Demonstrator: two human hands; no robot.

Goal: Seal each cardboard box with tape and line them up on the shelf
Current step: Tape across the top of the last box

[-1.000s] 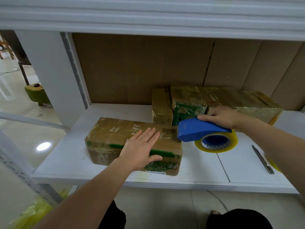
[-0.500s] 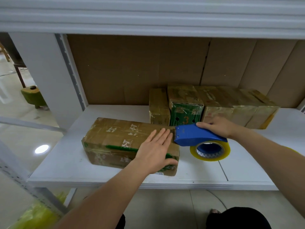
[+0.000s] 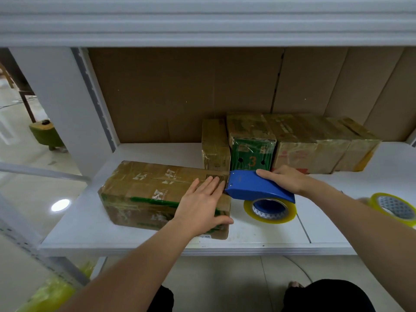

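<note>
A brown cardboard box (image 3: 144,190) with green print lies lengthwise near the front of the white shelf (image 3: 157,152). My left hand (image 3: 200,203) rests flat on the box's right end, fingers straight, thumb over the side edge. My right hand (image 3: 283,179) grips the top of a blue tape dispenser (image 3: 254,185), whose front edge touches the box's right top edge. Its yellowish tape roll (image 3: 270,210) hangs just right of the box. Several taped boxes (image 3: 292,143) stand in a row at the back of the shelf.
A second roll of clear tape (image 3: 394,208) lies on the shelf at the far right. Brown cardboard sheets (image 3: 180,93) line the back wall. A white upright post (image 3: 63,104) bounds the left side. Another shelf (image 3: 202,19) is overhead.
My left hand slid right along the box top to its right end. The dispenser moved left until its front met the box edge. The view shifted, bringing the spare tape roll into sight.
</note>
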